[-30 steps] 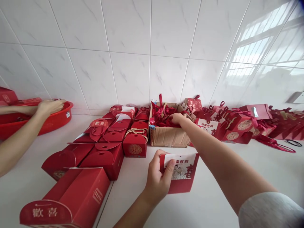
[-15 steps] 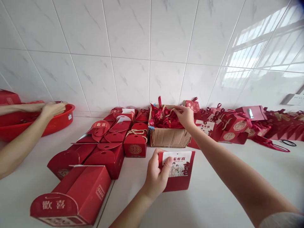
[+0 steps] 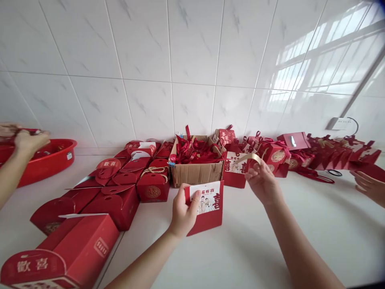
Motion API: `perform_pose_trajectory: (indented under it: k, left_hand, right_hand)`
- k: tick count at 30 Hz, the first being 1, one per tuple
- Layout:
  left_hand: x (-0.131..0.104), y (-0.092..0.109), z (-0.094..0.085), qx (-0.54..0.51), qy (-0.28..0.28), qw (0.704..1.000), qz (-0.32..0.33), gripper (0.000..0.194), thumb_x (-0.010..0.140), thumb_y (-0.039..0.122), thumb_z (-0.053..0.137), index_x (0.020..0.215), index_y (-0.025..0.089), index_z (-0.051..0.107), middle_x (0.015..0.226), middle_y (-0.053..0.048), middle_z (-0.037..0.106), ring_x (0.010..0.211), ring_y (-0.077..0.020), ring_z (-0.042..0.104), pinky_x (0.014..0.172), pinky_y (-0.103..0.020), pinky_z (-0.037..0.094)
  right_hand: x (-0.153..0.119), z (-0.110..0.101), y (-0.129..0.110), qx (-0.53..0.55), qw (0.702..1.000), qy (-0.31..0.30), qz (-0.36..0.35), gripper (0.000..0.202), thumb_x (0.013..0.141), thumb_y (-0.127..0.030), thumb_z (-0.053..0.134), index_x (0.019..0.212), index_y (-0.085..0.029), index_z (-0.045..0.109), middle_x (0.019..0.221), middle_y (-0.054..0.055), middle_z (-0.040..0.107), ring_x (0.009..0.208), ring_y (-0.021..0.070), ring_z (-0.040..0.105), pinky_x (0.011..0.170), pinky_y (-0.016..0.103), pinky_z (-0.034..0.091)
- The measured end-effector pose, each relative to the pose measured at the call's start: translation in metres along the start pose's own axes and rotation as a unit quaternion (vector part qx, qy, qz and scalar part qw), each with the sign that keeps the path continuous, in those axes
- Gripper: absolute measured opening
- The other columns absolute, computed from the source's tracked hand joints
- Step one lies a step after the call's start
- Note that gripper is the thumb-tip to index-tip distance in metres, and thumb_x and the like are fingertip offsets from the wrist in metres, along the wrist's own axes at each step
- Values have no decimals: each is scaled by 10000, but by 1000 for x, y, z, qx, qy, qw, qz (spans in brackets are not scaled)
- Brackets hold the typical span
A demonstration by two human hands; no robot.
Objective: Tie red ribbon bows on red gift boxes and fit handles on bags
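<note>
My left hand (image 3: 184, 210) grips a red gift box (image 3: 207, 220) by its left side, thumb across its white printed card. To the right, my right hand (image 3: 266, 182) pinches a gold ribbon (image 3: 252, 156), which curves up and leftward from the fingers. Just behind the held box stands a cardboard carton (image 3: 197, 173) full of dark red ribbons (image 3: 197, 151). Another red box with the same kind of card (image 3: 236, 166) sits against the carton's right side, behind the gold ribbon.
Red boxes (image 3: 90, 237) fill the left of the white counter (image 3: 240, 257). A red basin (image 3: 51, 168) lies far left, with another person's hands (image 3: 28, 142) over it. Finished-looking boxes with bows (image 3: 275, 156) line the wall rightward. Another hand (image 3: 371, 186) reaches in at the right edge.
My right hand has come out of the carton, toward the right, with a gold ribbon. The view has turned rightward. Another person's hand has appeared at the right edge.
</note>
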State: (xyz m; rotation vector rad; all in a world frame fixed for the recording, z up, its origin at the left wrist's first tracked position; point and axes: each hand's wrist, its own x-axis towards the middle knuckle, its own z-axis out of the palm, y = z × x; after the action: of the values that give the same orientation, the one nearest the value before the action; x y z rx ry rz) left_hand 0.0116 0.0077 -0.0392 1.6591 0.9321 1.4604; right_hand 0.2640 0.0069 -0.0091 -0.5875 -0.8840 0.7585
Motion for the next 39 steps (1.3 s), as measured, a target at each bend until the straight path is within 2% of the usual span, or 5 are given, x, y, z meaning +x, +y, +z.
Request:
perform_pose_trajectory:
  k: [9,17,23,27,39]
  left_hand:
    - [5,-2,-1,56,0,998,17,239,814,395,633,805,189,512,593,39,555,524,-105,500,500,-196,417]
    - [0,4,-9,35,-43,998,18,234,838,381,612,944,188,535,723,5,614,619,-127,577,572,-217,479]
    - [1,3,-20,153,-63,949,270,715,859,300,584,1446,216,184,1472,-188,271,1349,-306,336,1060,-493,359]
    - [-6,17,-24,268,-3,864,427,351,824,247,622,1170,268,564,1457,-84,263,1321,-306,312,1060,-477,348]
    - [-12,33,-20,280,-33,841,462,159,882,228,558,962,253,692,1134,-74,625,1046,-222,513,886,-385,447]
  right_hand:
    - [-59,35,6,-47,960,-258,100,143,717,-319,778,768,-226,683,687,8,664,601,133,594,560,274,482]
    - [-87,57,8,-232,901,-333,-153,160,831,-124,650,914,-255,689,766,37,711,683,165,605,645,325,489]
    - [-89,55,12,-172,921,-340,-80,172,795,-130,698,888,-273,723,750,28,712,667,166,615,614,320,492]
    - [-91,54,17,-56,941,-328,59,144,774,-171,729,843,-296,737,711,1,690,645,145,619,585,281,498]
    - [-95,55,29,56,943,-268,189,132,665,-203,819,724,-293,742,697,-24,564,640,102,533,582,233,464]
